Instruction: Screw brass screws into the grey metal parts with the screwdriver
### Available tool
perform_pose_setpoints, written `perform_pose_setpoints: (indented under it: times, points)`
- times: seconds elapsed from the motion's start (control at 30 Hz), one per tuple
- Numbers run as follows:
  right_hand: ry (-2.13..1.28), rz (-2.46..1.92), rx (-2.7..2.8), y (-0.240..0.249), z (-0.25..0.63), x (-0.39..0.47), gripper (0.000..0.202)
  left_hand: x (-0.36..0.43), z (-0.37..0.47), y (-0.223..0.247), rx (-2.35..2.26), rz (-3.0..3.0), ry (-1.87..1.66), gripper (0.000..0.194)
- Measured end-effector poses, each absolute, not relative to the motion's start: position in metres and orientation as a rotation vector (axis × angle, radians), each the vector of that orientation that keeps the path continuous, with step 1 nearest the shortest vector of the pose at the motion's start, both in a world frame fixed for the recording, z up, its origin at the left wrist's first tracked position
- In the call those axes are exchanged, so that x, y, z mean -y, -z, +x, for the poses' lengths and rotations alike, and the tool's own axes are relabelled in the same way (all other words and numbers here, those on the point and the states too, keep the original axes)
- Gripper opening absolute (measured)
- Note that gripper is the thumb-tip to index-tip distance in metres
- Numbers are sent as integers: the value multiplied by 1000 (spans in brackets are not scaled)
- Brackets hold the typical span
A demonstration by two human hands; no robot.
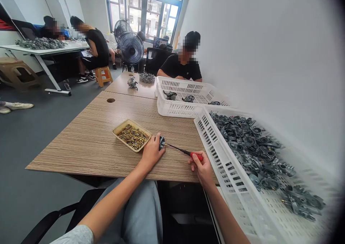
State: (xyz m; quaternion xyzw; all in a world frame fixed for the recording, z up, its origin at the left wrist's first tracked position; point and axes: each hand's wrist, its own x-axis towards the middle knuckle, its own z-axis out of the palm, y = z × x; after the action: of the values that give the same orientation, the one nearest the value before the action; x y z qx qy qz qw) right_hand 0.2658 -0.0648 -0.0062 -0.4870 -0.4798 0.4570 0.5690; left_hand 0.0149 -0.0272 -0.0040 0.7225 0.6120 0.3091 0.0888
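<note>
On the wooden table, my left hand (153, 150) is closed around a small grey metal part (161, 142), just right of a cream tray (120, 139) of brass-coloured pieces (132, 136). My right hand (201, 166) grips the red handle of a screwdriver (185, 151). Its thin shaft points left, and the tip end meets a small brass piece at the metal part's right side. The fingers of my left hand hide much of the part.
A white crate (225, 161) of many metal parts stands at the right. Behind it, another white crate (175, 110) holds several parts. More parts (132, 83) lie at the table's far end, where a person (179, 66) sits.
</note>
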Motion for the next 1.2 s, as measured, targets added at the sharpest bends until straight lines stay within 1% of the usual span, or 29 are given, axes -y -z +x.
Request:
perform_pose_setpoints:
  times: [0.13, 0.33, 0.47, 0.67, 0.8, 1.03, 1.2]
  points:
    - [-1057, -1133, 1112, 9, 268, 64, 39, 28, 15, 4, -1822, 2148, -900, 64]
    - [-1140, -1168, 1101, 7, 267, 65, 39, 28, 15, 1, -1811, 2137, -899, 64]
    - [-1130, -1134, 1098, 7, 267, 64, 34, 28, 15, 0, -1806, 2135, -904, 63]
    - [-1121, -1129, 1098, 7, 267, 63, 34, 28, 15, -1, -1799, 2129, -906, 63]
    - [-1150, -1162, 1103, 6, 266, 64, 37, 29, 14, -2, -1802, 2125, -904, 62]
    - [-1076, -1136, 1148, 10, 268, 62, 37, 29, 14, 0, -1799, 2112, -912, 64]
    - [-1139, -1151, 1131, 11, 268, 62, 37, 28, 14, 2, -1791, 2115, -910, 63]
